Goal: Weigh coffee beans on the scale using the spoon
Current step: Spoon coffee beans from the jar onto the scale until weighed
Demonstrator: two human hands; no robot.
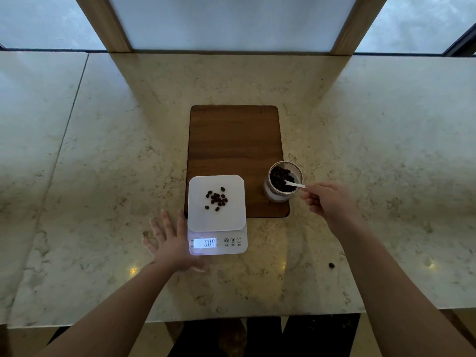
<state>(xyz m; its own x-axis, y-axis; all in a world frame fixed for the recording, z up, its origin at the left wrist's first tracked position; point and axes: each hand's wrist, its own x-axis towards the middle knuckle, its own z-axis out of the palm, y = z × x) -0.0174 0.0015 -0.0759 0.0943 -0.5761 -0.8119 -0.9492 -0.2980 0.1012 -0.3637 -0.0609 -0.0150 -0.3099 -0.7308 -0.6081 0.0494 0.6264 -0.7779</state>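
Note:
A white digital scale (203, 220) stands at the near left corner of a brown wooden board (234, 140). A small heap of dark coffee beans (217, 199) lies on its platform, and its lit display (205, 243) reads 0.09. A glass jar (270, 190) with coffee beans (279, 177) inside stands at the board's near right corner. My right hand (325, 202) grips the handle of a white spoon (296, 185), whose bowl is down among the jar's beans. My left hand (170, 240) lies flat on the counter, fingers spread, touching the scale's left side.
The marble counter (103, 176) reaches to a window wall with two wooden posts (108, 24) at the back. A single stray bean (331, 265) lies on the counter near my right forearm. The counter's front edge runs just below my elbows.

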